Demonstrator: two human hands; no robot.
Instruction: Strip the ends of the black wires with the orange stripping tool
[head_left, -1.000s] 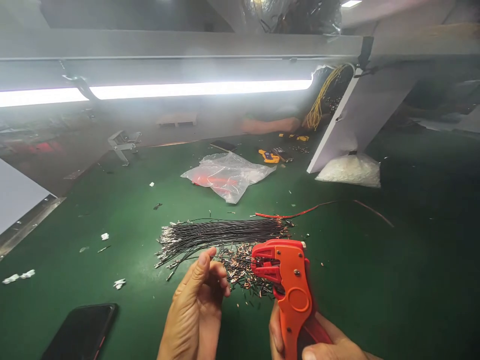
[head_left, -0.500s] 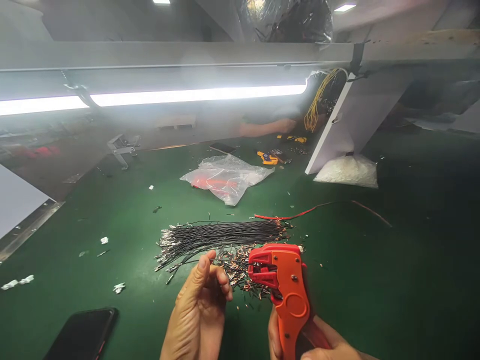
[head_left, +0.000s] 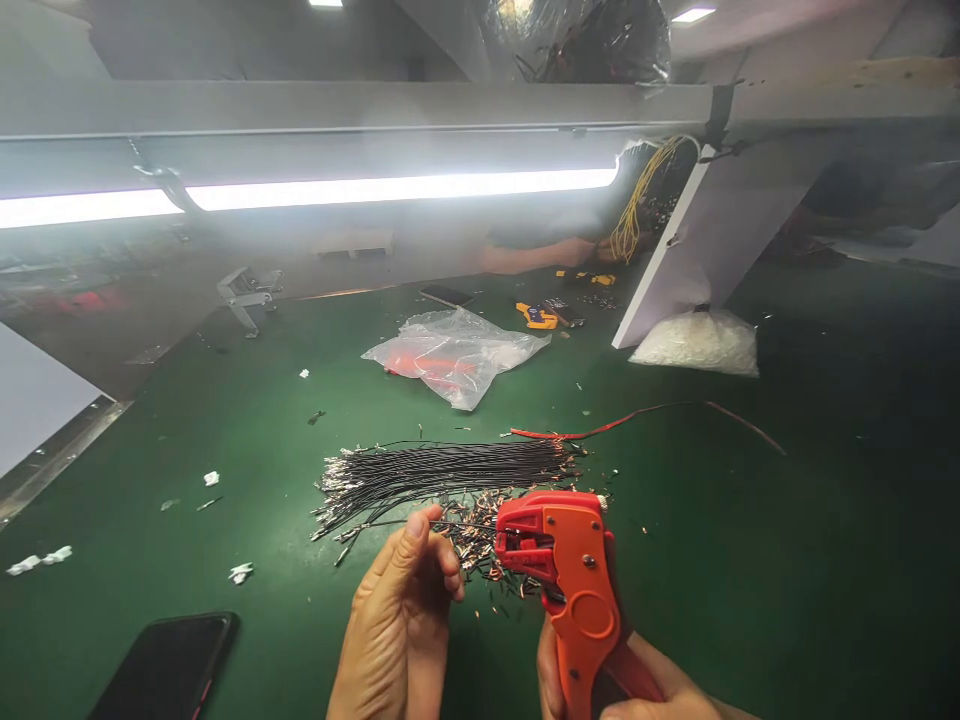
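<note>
Between thumb and forefinger, my left hand [head_left: 409, 610] pinches a thin black wire [head_left: 466, 524]. The wire's right end runs into the jaws of a red and orange wire stripper [head_left: 581, 590]. My right hand [head_left: 652, 685] is wrapped round the stripper's handles, low in the view. Just beyond lies a bundle of black wires [head_left: 450, 468], with metal terminals at the left ends and bare copper at the right ends. Between my hands and the bundle is a heap of short stripped wire scraps [head_left: 480, 545], partly hidden by the stripper.
A black phone [head_left: 165, 665] lies at the lower left. Beyond the bundle are a clear plastic bag [head_left: 461, 355], a red wire [head_left: 600, 428], a yellow tool [head_left: 536, 316] and a tied bag of white pieces [head_left: 697, 343]. A lit tube [head_left: 405, 187] spans the back.
The view has shifted very slightly. My left hand still pinches the wire at the stripper's jaws, and my right hand keeps its hold.
</note>
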